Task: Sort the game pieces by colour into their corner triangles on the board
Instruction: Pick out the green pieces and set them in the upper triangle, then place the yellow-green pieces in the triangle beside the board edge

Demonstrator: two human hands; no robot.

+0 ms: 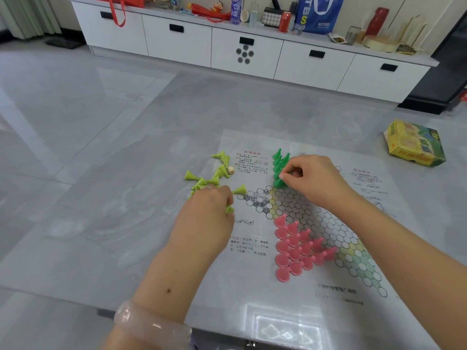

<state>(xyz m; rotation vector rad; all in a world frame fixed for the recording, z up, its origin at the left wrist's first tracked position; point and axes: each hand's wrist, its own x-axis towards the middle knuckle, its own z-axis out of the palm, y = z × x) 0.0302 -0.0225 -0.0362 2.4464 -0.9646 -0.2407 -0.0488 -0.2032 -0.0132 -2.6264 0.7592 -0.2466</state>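
While my left hand (209, 210) curls around lime cone pieces (202, 181) off the glossy paper board (328, 223), my right hand (310, 178) pinches a dark green pawn (279, 182) in the far triangle; smooth pink pawns (298, 248) fill the near-left triangle.

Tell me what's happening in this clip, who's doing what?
A person is sorting pieces on a paper game board laid on a table. The right hand pinches a dark green piece among the upright dark green pieces at the far corner. The left hand grips a few yellow-green pieces from a loose pile beside the board. The pink pieces already fill their triangle.
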